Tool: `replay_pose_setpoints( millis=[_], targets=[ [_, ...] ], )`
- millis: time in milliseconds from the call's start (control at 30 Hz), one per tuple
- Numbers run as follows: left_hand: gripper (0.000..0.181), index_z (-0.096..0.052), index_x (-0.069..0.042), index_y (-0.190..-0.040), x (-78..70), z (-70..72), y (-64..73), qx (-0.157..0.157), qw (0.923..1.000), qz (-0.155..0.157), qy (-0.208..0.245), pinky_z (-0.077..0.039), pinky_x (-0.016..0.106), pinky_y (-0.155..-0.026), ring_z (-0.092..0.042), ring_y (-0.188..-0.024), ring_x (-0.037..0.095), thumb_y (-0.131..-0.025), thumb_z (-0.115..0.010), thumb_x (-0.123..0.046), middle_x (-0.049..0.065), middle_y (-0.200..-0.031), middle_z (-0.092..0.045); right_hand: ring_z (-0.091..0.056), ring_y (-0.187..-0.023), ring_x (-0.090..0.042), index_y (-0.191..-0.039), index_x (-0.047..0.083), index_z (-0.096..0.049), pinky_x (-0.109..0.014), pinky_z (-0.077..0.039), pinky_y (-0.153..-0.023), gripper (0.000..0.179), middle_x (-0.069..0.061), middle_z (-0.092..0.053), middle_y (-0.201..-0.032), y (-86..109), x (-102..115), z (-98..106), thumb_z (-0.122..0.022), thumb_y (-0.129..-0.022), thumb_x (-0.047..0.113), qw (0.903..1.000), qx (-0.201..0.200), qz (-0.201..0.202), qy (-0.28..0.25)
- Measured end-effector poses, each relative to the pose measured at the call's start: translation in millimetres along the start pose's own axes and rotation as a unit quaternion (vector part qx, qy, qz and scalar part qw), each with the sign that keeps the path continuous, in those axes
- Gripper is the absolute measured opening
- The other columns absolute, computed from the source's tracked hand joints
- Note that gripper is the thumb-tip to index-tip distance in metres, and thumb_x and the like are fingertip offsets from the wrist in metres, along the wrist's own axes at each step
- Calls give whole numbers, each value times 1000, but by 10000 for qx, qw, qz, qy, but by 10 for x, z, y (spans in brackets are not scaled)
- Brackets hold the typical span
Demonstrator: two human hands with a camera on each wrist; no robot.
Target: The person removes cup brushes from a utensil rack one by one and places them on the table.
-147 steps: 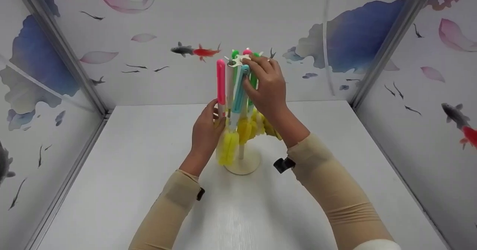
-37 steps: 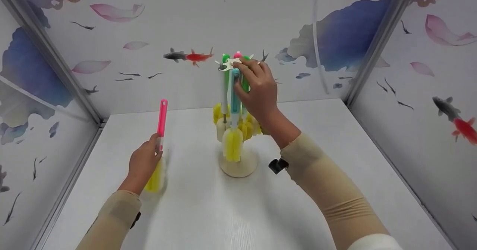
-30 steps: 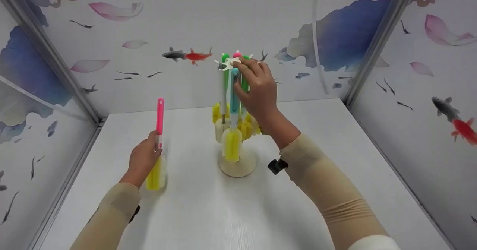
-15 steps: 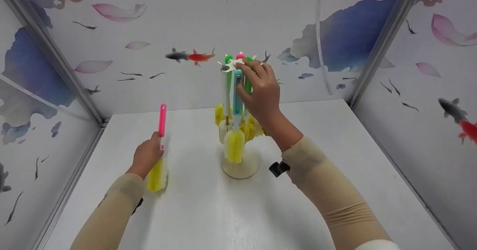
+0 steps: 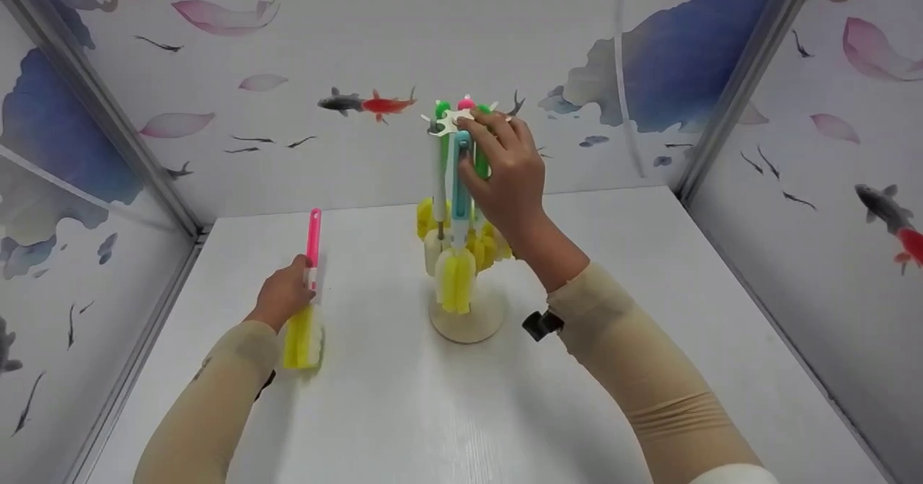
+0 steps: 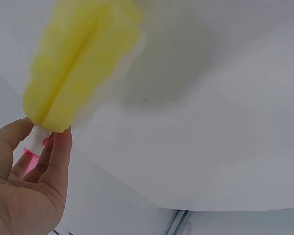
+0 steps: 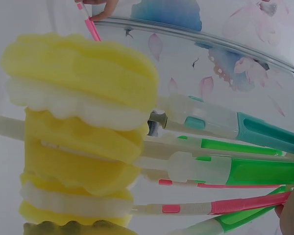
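At the left of the table, my left hand (image 5: 283, 293) grips a pink-handled bottle brush (image 5: 314, 235) around its white neck. Its yellow-and-white sponge head (image 6: 81, 63) points down toward the table in the head view. At the centre stands a round-based brush rack (image 5: 469, 325) hung with several sponge brushes. My right hand (image 5: 508, 174) holds the rack's white hooked top (image 5: 445, 122), fingers over it and thumb beside the teal-handled brush (image 5: 461, 185). Green (image 7: 264, 171) and pink (image 7: 250, 202) handles hang behind, partly covered by the hand in the head view.
White panels (image 5: 375, 29) printed with fish and petals enclose the white table (image 5: 606, 412) at the back and both sides. Metal posts (image 5: 108, 102) stand at the corners. A black wrist camera (image 5: 542, 324) sits on the right sleeve.
My left hand has carried the pink-handled brush from the rack's left side to the left of the table, and its handle has since tipped lower. My right hand has stayed at the rack's top.
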State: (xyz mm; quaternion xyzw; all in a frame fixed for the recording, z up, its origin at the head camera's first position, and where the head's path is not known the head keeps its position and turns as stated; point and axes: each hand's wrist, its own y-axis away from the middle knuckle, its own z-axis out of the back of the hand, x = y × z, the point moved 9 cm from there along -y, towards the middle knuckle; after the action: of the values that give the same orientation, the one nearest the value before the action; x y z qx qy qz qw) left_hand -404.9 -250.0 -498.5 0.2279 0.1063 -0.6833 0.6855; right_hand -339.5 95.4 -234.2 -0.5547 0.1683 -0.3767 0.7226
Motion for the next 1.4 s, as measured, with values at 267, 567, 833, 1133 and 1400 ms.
replay_pose_setpoints(
  millis=[267,567,833,1133,1400],
  targets=[
    [52,-38,-3,-138,45,-105,-115,333,9985,249,345,-46,51,-97,-55,-96,34,-93,-64,-5,21,-115,-57,-55,-115,-24,-120,10,-70,-30,-51,-91,32,-5,-64,-125,-8,-27,11,-61,-91,19,10000,5,-13,27],
    [49,-41,-1,-136,149,-263,-197,833,9949,416,395,-53,40,-80,-56,-85,30,-92,-64,-5,18,-108,-57,-55,-114,-24,-121,10,-70,-30,-51,-90,32,-4,-64,-126,-11,-16,9,-63,-90,19,10000,-39,17,-69],
    [48,-44,0,-134,145,-298,-223,1013,9932,462,342,-54,41,-80,-58,-85,31,-91,-65,-4,20,-110,-57,-55,-113,-24,-119,10,-70,-30,-51,-90,32,-5,-64,-125,-27,11,10,-62,-89,17,9999,-117,55,-19],
    [46,-45,1,-134,160,-346,-259,1111,9922,494,284,-53,44,-85,-57,-88,32,-92,-64,-4,20,-116,-57,-56,-112,-24,-117,9,-71,-31,-52,-89,30,-5,-65,-124,-24,18,5,-62,-89,16,9997,-230,56,-115],
    [40,-49,2,-129,233,-407,-324,1200,9914,473,204,-52,41,-80,-55,-86,30,-91,-64,-2,18,-109,-58,-56,-110,-25,-117,9,-71,-33,-53,-87,31,-6,-65,-123,-8,0,0,-63,-88,15,9996,-255,67,-112]
  ],
)
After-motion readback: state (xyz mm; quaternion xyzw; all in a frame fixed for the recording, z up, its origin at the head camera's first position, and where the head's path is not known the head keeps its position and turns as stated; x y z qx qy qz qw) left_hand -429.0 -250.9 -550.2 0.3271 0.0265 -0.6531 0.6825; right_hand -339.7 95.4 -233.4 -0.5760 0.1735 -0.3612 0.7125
